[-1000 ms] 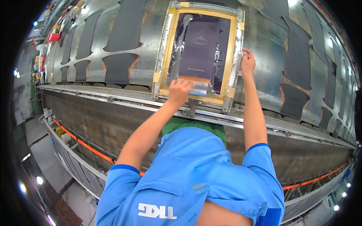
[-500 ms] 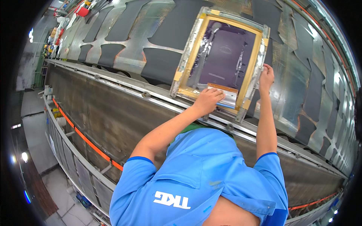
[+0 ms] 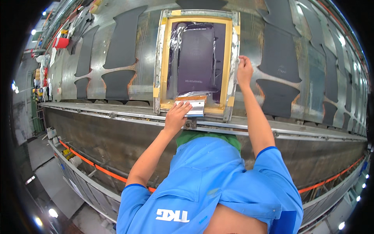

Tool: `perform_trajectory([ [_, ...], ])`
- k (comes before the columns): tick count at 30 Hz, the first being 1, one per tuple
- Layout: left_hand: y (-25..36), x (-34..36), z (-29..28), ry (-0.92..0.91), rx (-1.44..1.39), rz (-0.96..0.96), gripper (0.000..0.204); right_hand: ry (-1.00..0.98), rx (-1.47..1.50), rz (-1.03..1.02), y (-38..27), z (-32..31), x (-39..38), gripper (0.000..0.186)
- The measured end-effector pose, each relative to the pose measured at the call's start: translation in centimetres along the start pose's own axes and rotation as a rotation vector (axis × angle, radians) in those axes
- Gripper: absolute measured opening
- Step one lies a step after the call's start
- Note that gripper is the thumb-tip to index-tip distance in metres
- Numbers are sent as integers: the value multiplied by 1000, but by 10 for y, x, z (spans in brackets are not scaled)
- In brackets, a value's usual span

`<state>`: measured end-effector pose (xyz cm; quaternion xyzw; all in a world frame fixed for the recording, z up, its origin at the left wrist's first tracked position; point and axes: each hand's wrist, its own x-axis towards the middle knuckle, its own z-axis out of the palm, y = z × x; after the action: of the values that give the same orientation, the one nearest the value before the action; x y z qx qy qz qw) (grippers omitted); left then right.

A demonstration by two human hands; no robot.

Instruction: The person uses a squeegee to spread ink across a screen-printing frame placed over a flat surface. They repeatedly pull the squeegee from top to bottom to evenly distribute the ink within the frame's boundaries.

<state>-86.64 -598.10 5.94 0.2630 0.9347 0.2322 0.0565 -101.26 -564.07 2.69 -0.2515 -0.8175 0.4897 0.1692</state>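
A screen printing frame (image 3: 157,74) lies on the long metal table, its inner border covered in yellow tape and its mesh (image 3: 196,58) dark purple with a glossy film at the edges. Across the near end of the mesh rests a squeegee (image 3: 195,108) with a silver holder and an orange-brown strip. My left hand (image 3: 178,116) is closed over the squeegee's left part, fingers on top. At the frame's right rail my right hand (image 3: 244,72) has its fingers bent and pinched against the outer edge. What lies beneath the frame is mostly hidden.
Dark grey cut sheets (image 3: 120,84) lie in rows on the metal table (image 3: 146,35). One sheet right of the frame (image 3: 278,66) bears a small pale mark. A metal rail (image 3: 144,118) runs along the near edge. A red container (image 3: 60,43) stands far left.
The frame has shifted left along the table, onto the spot of another sheet, with both hands and the squeegee moving along. My view has turned, and the frame now appears straighter.
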Motion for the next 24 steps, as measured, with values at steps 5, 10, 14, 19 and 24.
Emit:
perform_trajectory([
  [5,-12,-15,0,-23,55,87,66,16,-66,-7,13,17,0,21],
  [10,-35,66,8,121,124,110,63,25,-48,54,15,22,-2,21],
  [14,-72,193,-13,221,36,76,42,16,-80,108,-3,16,-8,20],
  [19,-86,327,-62,135,42,-18,34,15,-44,140,-7,14,-9,19],
  [24,-98,313,-26,280,172,99,35,0,-26,116,-3,18,-6,19],
])
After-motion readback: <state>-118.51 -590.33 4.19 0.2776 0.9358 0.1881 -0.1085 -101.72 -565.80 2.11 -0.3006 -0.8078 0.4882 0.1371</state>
